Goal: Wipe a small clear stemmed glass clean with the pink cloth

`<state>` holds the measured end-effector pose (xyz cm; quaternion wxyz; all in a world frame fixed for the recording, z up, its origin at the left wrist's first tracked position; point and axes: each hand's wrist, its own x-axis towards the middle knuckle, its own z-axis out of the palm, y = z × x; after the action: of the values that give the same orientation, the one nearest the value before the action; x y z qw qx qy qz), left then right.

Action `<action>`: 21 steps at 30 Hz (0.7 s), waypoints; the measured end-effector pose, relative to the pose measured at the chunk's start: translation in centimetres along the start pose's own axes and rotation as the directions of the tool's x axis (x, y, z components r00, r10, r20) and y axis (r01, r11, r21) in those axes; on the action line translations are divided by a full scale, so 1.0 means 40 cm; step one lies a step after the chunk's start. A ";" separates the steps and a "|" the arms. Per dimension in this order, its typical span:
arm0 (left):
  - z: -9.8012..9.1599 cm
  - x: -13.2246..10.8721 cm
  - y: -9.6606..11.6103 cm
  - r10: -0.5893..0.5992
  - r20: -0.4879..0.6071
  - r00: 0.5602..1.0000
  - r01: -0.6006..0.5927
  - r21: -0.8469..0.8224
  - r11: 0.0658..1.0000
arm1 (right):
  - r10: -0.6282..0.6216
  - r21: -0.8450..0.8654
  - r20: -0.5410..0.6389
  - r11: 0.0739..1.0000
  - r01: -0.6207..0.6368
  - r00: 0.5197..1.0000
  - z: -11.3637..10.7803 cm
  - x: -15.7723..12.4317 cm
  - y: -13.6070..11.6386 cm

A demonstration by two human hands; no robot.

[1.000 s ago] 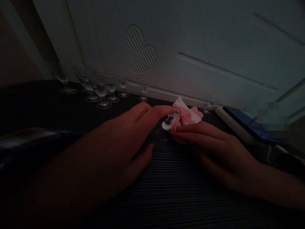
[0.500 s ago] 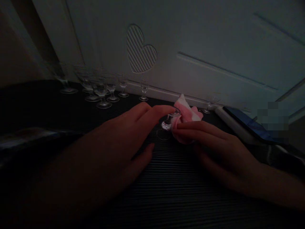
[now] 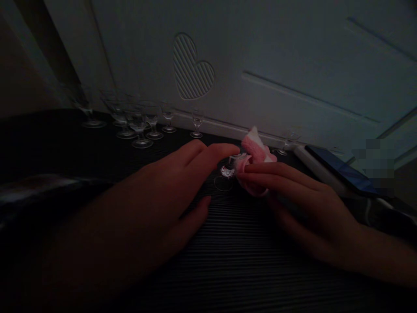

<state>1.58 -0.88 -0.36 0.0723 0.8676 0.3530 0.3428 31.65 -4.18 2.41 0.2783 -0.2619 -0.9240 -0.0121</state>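
A small stemmed glass (image 3: 227, 171) stands near the middle of the dark table, seemingly upside down with its foot on top. The index finger of my left hand (image 3: 169, 195) rests at that foot and steadies the glass. The thumb is held apart from it, and the other fingertips are hidden. My right hand (image 3: 302, 200) pinches a bunched pink and white cloth (image 3: 256, 150). This cloth presses against the right side of the glass, covering part of it.
Several stemmed glasses (image 3: 138, 126) stand upright at the back left, with one glass (image 3: 197, 123) apart from them. Another glass (image 3: 284, 145) is behind the cloth, beside a white and blue flat object (image 3: 342, 169). A pale panel (image 3: 276, 43) with a heart relief rises behind the table (image 3: 241, 252).
My right hand and the cloth have shifted slightly at the glass, and the cloth's tip leans further right. The left hand has barely moved.
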 end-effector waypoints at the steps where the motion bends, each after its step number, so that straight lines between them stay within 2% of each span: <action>1: 0.001 0.002 0.001 0.004 -0.001 1.000 -0.004 -0.001 1.000 | -0.002 0.003 0.004 1.000 0.002 1.000 0.000 0.000 0.000; 6: -0.002 0.001 0.000 0.026 -0.001 1.000 -0.026 -0.007 1.000 | -0.013 0.031 0.029 0.999 0.012 1.000 -0.006 -0.002 0.001; 13: -0.011 -0.018 -0.023 0.144 -0.032 0.989 -0.142 0.058 0.988 | -0.045 0.041 0.064 0.998 0.042 0.997 -0.012 -0.001 0.005; 17: -0.012 -0.019 -0.024 0.128 -0.028 0.991 -0.127 0.041 0.991 | -0.015 0.011 0.022 1.000 0.015 1.000 -0.005 -0.009 0.003; 21: -0.008 -0.001 -0.012 0.030 -0.028 0.999 -0.030 -0.002 1.000 | 0.013 -0.006 -0.010 1.000 -0.013 1.000 0.001 -0.008 0.002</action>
<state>1.09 -0.61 -0.34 0.0633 0.8678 0.3406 0.3562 31.90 -4.28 2.19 0.2824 -0.2685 -0.9208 -0.0143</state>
